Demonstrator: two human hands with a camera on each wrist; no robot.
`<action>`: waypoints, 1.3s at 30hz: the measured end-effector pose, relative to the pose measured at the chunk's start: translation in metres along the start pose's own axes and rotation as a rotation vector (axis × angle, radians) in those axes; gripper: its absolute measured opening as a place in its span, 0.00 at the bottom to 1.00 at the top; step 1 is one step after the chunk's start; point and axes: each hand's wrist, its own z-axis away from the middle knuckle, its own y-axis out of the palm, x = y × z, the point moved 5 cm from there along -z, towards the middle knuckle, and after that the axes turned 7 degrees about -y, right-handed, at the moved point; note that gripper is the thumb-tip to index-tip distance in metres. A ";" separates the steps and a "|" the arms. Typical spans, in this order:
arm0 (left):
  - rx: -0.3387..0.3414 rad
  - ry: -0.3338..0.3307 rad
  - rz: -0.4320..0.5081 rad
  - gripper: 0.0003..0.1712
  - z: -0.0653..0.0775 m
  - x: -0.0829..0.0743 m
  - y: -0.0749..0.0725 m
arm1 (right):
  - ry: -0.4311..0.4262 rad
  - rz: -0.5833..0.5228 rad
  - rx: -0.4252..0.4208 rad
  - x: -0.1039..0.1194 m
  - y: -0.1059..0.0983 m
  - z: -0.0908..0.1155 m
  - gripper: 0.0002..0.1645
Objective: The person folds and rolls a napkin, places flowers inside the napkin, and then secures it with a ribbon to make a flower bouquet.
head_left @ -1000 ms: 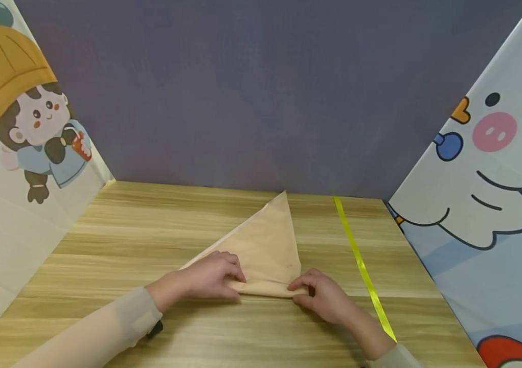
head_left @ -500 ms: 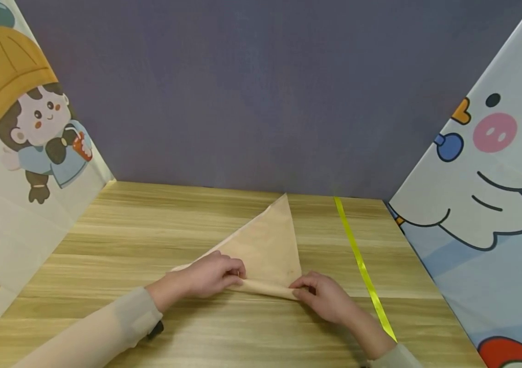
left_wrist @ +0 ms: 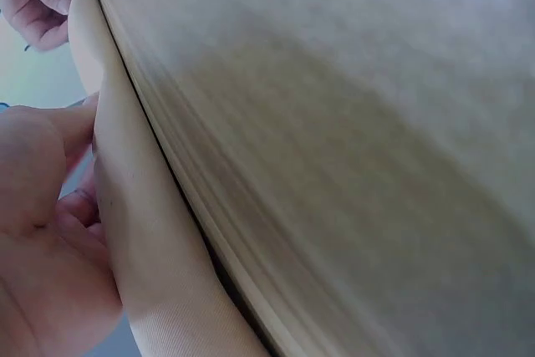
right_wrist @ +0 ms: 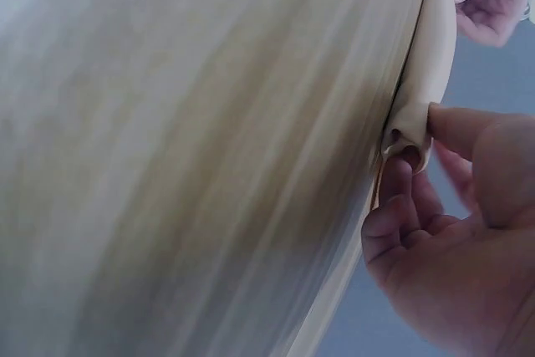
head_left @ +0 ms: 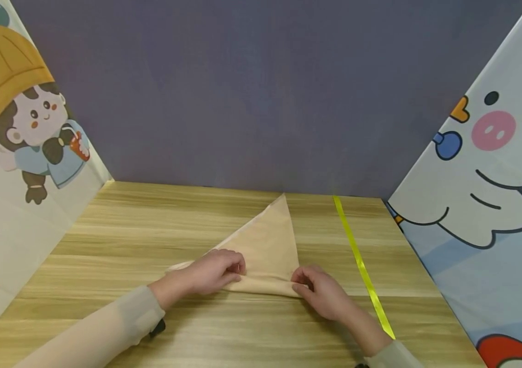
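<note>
A beige cloth [head_left: 267, 240] lies on the wooden table, its flat part tapering to a point towards the back. Along the near side its edge is rolled into a thick band. My left hand [head_left: 212, 271] pinches this band left of its middle, thumb in front and fingers curled behind. At the right end, my right hand [head_left: 324, 294] grips the band between thumb and fingers. The right wrist view shows the hollow end of the rolled cloth [right_wrist: 435, 64], with fingertips at its opening. A left corner of the cloth sticks out behind my left wrist.
A yellow strip [head_left: 362, 266] runs front to back on the table [head_left: 224, 332], right of the cloth. A dark grey panel [head_left: 242, 102] stands behind the table. Cartoon-printed white panels flank it on the left and right.
Both hands keep hold of the cloth's near edge and have shifted slightly away from me with it. The right end of the band has rolled over a little, and the left corner pokes out further.
</note>
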 end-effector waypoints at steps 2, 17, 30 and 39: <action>-0.002 -0.003 0.004 0.04 0.000 0.001 0.000 | -0.007 -0.017 0.006 0.000 0.001 0.000 0.04; 0.068 -0.053 -0.076 0.15 0.004 0.002 -0.002 | 0.060 -0.036 0.060 -0.004 0.000 0.001 0.13; 0.093 -0.033 -0.030 0.09 0.006 0.001 -0.002 | 0.027 -0.057 0.042 -0.002 -0.001 0.002 0.04; 0.061 -0.046 -0.033 0.10 0.004 0.003 0.000 | -0.003 -0.014 0.008 -0.002 -0.003 0.001 0.05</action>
